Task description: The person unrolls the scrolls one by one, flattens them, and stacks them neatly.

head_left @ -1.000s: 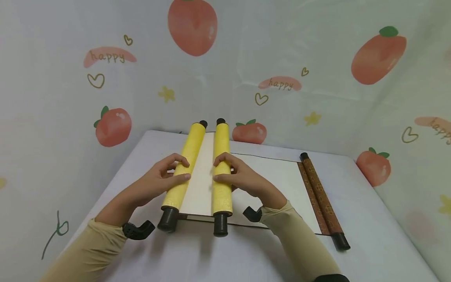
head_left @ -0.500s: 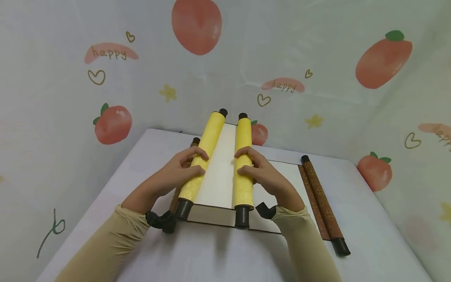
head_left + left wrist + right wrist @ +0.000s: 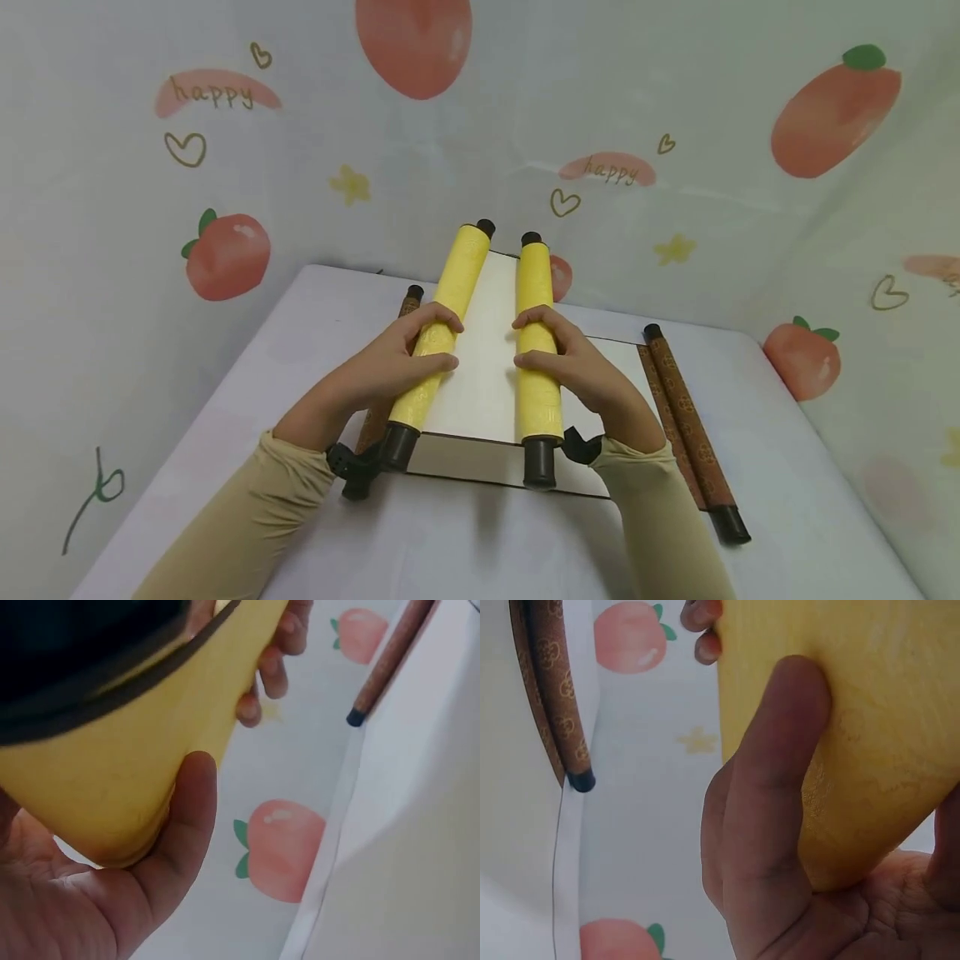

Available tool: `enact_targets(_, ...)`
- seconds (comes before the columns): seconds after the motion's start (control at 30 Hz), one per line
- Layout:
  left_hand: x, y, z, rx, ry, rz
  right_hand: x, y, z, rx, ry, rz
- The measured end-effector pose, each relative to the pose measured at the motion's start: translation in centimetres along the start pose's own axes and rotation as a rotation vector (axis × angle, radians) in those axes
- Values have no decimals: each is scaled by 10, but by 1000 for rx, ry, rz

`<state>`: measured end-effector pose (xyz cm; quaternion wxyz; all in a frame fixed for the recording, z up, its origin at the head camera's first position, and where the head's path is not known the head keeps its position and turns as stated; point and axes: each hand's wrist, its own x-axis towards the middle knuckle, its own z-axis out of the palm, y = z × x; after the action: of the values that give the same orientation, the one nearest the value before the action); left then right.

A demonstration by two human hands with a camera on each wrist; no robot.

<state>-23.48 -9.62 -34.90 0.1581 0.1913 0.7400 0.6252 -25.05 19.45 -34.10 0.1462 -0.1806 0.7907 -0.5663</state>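
Observation:
Both hands hold a partly unrolled yellow scroll, raised over the table and overlapping a brown scroll in the head view. My left hand (image 3: 390, 358) grips its left yellow roll (image 3: 459, 271), thumb along the near face in the left wrist view. Around the right yellow roll (image 3: 536, 279) curl the fingers of my right hand (image 3: 588, 367). A strip of white paper (image 3: 483, 358) stretches between the rolls, and black knobs cap their ends. Underneath lies the brown scroll, opened out, with its right brown roll (image 3: 688, 417) in plain sight. Its left brown roll (image 3: 375, 425) is partly hidden by my left hand.
A white-covered table (image 3: 780, 450) bears the brown scroll. Behind it hangs a pale cloth (image 3: 465, 167) printed with red fruit, hearts and stars. Black camera straps (image 3: 352, 462) sit at the wrists, over tan sleeves (image 3: 240, 517).
Both hands have carried the yellow scroll up and to the right. The brown scroll's left roll has come into view beneath it. The gap between the yellow rolls stays similar.

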Motion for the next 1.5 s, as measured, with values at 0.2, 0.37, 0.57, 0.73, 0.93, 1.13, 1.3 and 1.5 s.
enact_targets(0.2,-1,5,-8,43,-13,-28,-1,-1,-5,-30,-3,10)
enact_targets(0.37,-1,-1,-12,76,5,-27,2,1,-3,-1,-22,32)
enact_targets(0.57,-2,-6,-9,56,20,-38,4,5,0,-21,-3,11)
enact_targets(0.73,-3,-6,-9,47,18,-26,2,4,-4,-13,0,-2)
enact_targets(0.93,-5,-5,-15,41,5,-11,-1,4,-12,-24,31,-3)
enact_targets(1.13,-7,-1,-20,27,4,10,-2,3,-18,2,47,27)
enact_targets(1.3,-7,-1,-21,42,29,27,-4,1,-19,41,39,39)
enact_targets(1.5,-7,-3,-21,44,50,8,-4,2,-14,10,49,21)
